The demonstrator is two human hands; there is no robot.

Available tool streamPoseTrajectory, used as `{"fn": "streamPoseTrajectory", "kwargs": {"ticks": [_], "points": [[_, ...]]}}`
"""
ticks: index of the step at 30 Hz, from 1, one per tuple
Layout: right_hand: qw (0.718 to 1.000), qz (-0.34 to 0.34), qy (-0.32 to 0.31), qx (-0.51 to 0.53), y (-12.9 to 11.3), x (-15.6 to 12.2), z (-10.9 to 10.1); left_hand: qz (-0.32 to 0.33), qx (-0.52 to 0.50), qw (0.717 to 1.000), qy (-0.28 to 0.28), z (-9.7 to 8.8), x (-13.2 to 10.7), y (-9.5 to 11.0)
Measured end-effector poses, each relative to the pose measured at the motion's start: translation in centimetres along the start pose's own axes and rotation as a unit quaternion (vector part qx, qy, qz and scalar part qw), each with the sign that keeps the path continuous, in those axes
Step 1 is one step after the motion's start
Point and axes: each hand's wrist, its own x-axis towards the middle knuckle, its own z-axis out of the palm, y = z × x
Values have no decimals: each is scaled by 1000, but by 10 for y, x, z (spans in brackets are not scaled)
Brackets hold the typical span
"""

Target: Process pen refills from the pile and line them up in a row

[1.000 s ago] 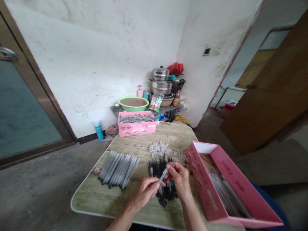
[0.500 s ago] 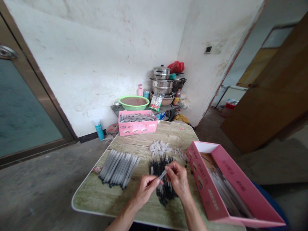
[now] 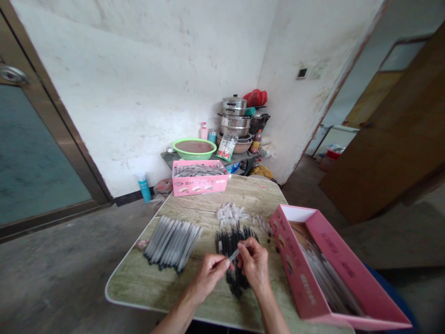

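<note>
Between my hands is a pale translucent pen barrel (image 3: 234, 254), tilted up to the right. My left hand (image 3: 210, 274) pinches its lower end. At its upper end, my right hand (image 3: 254, 262) is closed with thumb and fingers together. Under and behind the hands lies a bundle of black pen refills (image 3: 227, 241). Just beyond it is a heap of small whitish translucent caps (image 3: 231, 212). To the left, a row of grey translucent pens (image 3: 173, 242) with dark ends lies on the table.
A long pink box (image 3: 302, 278) holding pale barrels stands at the table's right edge. Another pink box (image 3: 200, 186), full of pens, is at the far edge. Behind it are a green basin (image 3: 194, 155) and stacked pots (image 3: 234, 123). The wood-patterned table (image 3: 139, 292) has rounded corners.
My right hand has shifted very slightly down and left at the barrel's upper end. My left hand keeps its pinch almost unmoved.
</note>
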Motion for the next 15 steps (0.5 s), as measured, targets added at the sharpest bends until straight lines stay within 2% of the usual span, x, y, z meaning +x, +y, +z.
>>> {"fn": "streamPoseTrajectory", "kwargs": {"ticks": [4, 7, 9, 12, 15], "points": [[999, 25, 16, 28, -3, -1, -4, 32, 55, 998, 7, 6, 2, 1], [999, 37, 21, 8, -5, -2, -14, 59, 111, 992, 13, 11, 0, 11], [998, 47, 49, -13, -4, -4, -24, 81, 171, 981, 32, 9, -2, 20], [994, 64, 81, -31, 1, -10, -39, 117, 278, 945, 128, -9, -3, 33], [994, 75, 69, -38, 7, -20, -46, 128, 359, 890, 249, -43, -1, 36]]}}
